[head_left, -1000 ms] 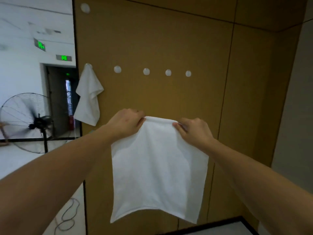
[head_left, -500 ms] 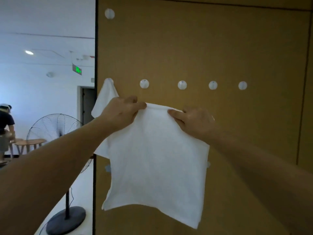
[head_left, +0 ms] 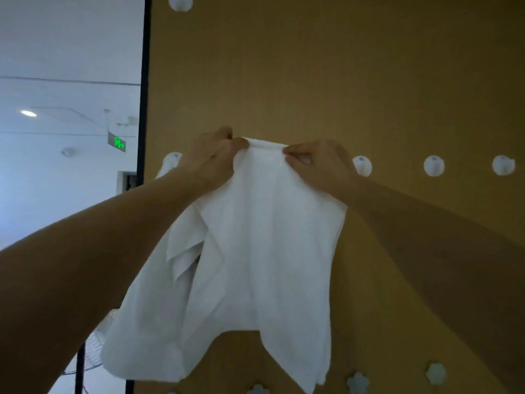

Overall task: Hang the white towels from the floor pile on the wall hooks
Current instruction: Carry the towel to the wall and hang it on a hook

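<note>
Now both hands, the left hand [head_left: 211, 160] and right hand [head_left: 318, 163], are pinching the towel's [head_left: 261, 251] top edge flat against the wall [head_left: 341, 81], its length hanging straight down, with a hook probably hidden behind the bunched edge between the fingertips.

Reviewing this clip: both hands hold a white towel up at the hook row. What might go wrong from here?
1. The towel covers the hook it is aimed at, so the left hand and right hand may miss it and the towel may drop.
2. It overlaps the hung towel on the leftmost hook; a nudge may knock that one off.
</note>
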### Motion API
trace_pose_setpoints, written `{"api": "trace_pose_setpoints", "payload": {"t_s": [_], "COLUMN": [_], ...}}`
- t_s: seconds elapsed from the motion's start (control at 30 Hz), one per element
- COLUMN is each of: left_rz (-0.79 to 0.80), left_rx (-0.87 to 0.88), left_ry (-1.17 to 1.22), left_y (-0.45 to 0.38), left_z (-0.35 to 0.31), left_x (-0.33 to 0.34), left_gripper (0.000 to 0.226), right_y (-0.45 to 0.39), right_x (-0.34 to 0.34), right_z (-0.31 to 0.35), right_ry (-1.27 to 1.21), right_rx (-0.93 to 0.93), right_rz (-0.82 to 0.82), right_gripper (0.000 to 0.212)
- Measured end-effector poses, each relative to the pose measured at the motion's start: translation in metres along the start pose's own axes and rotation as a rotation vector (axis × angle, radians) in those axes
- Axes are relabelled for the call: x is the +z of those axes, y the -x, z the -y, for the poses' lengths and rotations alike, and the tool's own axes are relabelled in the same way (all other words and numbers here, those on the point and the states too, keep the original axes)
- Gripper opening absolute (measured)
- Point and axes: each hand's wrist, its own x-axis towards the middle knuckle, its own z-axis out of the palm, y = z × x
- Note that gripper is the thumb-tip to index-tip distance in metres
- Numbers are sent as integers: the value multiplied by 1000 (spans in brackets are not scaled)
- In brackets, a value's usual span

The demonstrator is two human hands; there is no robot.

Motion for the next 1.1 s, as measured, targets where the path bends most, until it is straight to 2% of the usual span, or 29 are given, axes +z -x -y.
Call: {"api": "trace_pose_setpoints", "payload": {"t_s": [0.17, 0.27, 0.4, 0.53, 0.7, 0.8, 0.87, 0.93, 1.0, 1.07, 1.1], "left_rz": [112, 68, 64, 98, 154, 93, 8, -32, -50, -23, -3], "left_rx": [-150, -223, -286, -414, -595, -609, -579, -541, -502, -458, -460], "left_ry": [63, 163, 202, 490, 922, 1015, 902, 547, 221, 182, 272], "left_y": [-6, 3, -1, 2, 15, 21, 29, 40, 52, 60, 61], "left_z": [-3, -8, -19, -40, -56, -72, -82, -82, -81, -84, -87], "left_x": [47, 65, 73, 77, 68, 66, 74, 84, 85, 84, 83], "left_gripper": [49, 43, 34, 31, 22, 16, 23, 24, 33, 36, 34], "right_y": [-15, -7, -7, 0, 12, 26, 38, 52, 62, 67, 66], "right_x": [36, 54, 58, 68, 70, 72, 82, 89, 92, 91, 91], "right_z": [-23, -27, -23, -17, -3, 12, 16, 19, 19, 16, 15], "right_ry": [-237, -494, -557, -690, -835, -745, -666, -589, -391, -205, -239], "right_rx": [81, 159, 220, 299, 401, 378, 377, 335, 269, 191, 172], "right_rz": [81, 59, 75, 167, 270, 212, 132, 44, -19, 3, 43], "right_gripper": [24, 20, 12, 30, 32, 27, 35, 34, 26, 22, 22]}}
